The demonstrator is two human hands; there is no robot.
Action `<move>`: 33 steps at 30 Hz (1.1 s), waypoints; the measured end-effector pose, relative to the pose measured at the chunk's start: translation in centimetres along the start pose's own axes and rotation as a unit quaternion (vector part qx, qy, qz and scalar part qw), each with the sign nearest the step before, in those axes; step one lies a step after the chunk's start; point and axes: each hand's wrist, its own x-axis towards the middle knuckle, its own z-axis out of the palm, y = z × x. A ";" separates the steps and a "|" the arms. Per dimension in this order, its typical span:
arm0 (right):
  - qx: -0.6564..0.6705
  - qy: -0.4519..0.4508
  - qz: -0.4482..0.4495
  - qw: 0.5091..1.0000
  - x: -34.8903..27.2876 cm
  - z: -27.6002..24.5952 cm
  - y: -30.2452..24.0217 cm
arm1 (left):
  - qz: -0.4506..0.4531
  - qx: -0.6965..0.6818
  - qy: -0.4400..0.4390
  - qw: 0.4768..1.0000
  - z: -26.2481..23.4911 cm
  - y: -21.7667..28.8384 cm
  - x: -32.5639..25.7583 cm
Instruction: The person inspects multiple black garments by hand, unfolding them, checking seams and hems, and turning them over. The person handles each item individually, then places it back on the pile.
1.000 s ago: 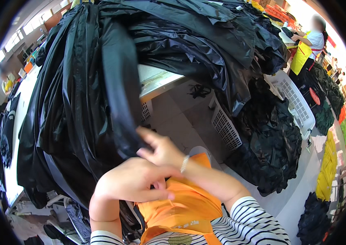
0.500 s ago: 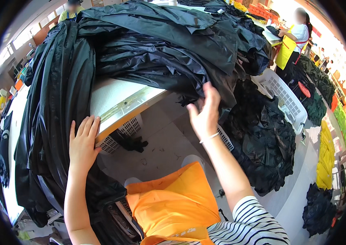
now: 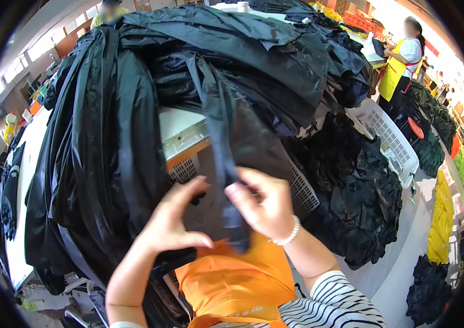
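Observation:
Shiny black fabric pieces (image 3: 226,33) lie heaped over a white-topped table (image 3: 180,128), many draping down its left side. My right hand (image 3: 264,205) is closed on the end of one black fabric piece (image 3: 221,139), pulled from the heap over the table's front edge toward me. Its lower tip hangs in front of my orange apron (image 3: 232,284) and is blurred. My left hand (image 3: 180,218) is just left of that end, thumb and fingers apart, with nothing in it. Behind it are the draped pieces (image 3: 95,142).
On the floor at right lies a pile of crumpled black fabric (image 3: 352,197) beside a white plastic basket (image 3: 387,139). Yellow fabric (image 3: 441,218) lies farther right. A person in a yellow apron (image 3: 398,65) stands at the far right, another person (image 3: 109,13) behind the heap.
My right hand has taken hold of a black fabric piece and drawn it toward me. My left hand has left the table edge and moved right, toward the fabric end.

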 end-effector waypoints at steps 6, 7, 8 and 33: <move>0.023 -0.134 0.078 0.988 -0.7 -1.4 0.3 | -0.291 -0.534 0.231 0.760 3.5 -0.4 -1.0; -0.042 -0.154 0.041 0.986 -1.0 -2.4 0.0 | -0.319 -0.622 0.197 0.687 3.1 -1.3 -1.3; -0.053 -0.183 0.013 0.982 -1.8 -2.5 0.1 | -0.318 -0.650 0.195 0.663 3.0 -1.2 -1.1; 0.094 -0.110 0.172 0.974 0.6 -2.9 -0.5 | -0.133 -0.290 0.129 0.939 1.5 2.4 0.4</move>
